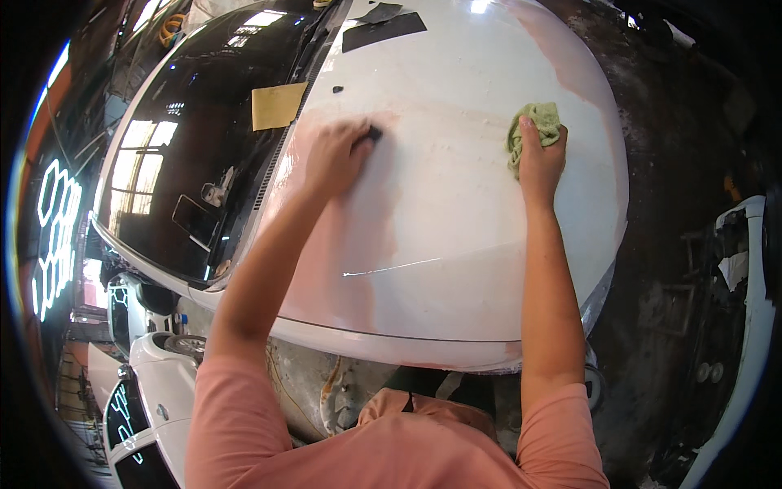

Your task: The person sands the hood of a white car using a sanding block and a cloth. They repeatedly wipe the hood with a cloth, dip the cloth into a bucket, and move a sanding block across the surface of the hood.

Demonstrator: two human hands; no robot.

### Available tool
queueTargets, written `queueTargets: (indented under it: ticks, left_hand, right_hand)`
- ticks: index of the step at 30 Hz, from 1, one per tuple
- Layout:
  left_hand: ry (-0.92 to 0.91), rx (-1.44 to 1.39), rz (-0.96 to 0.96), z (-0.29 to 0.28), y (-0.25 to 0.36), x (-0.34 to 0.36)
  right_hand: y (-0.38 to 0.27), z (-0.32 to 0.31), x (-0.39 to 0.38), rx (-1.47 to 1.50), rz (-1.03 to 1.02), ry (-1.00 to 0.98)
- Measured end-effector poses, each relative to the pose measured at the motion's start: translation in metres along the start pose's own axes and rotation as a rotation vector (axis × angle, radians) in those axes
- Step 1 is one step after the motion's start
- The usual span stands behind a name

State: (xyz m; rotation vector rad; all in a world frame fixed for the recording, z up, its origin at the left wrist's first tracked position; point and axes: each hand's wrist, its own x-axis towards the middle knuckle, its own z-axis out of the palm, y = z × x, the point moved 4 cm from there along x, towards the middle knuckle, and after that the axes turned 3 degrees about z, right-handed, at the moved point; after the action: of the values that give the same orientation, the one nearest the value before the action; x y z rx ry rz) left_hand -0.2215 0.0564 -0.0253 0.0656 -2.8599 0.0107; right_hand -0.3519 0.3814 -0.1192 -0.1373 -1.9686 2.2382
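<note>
A white car hood [456,212] with pink patches fills the middle of the view, its surface streaked and dotted with droplets. My left hand [338,155] is closed on a small dark pad [374,133] against the pinkish area near the windshield edge. My right hand [538,163] grips a crumpled green cloth [538,114] resting on the hood's right side. A small black piece [337,89] lies just beyond my left hand.
The windshield [187,122] is at left, with a tan sheet [277,106] by its edge. Dark sheets [383,33] lie at the hood's far end. Another white car [155,424] stands lower left. A pale panel [757,301] stands at right beside the dark floor.
</note>
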Motion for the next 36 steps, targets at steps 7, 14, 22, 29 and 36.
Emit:
queueTargets:
  ticks: [7,14,22,29,36]
  left_hand:
    - [0.069,0.037,0.039,-0.009,-0.003,-0.015]
    - [-0.001,0.037,0.004,0.003,0.027,-0.052]
    - [0.036,0.126,-0.036,-0.004,-0.012,0.019]
    - [-0.026,-0.024,-0.069,-0.009,0.041,-0.049]
    - [0.098,-0.035,-0.16,0.019,-0.012,0.06]
  right_hand:
    - [-0.007,0.009,-0.008,0.014,-0.009,-0.025]
    - [-0.002,-0.008,0.006,-0.019,-0.016,0.023]
    - [-0.002,0.012,-0.01,0.028,-0.015,-0.032]
    - [-0.004,-0.006,0.006,-0.024,-0.018,-0.01]
    - [-0.011,0.015,-0.016,0.062,0.028,-0.093]
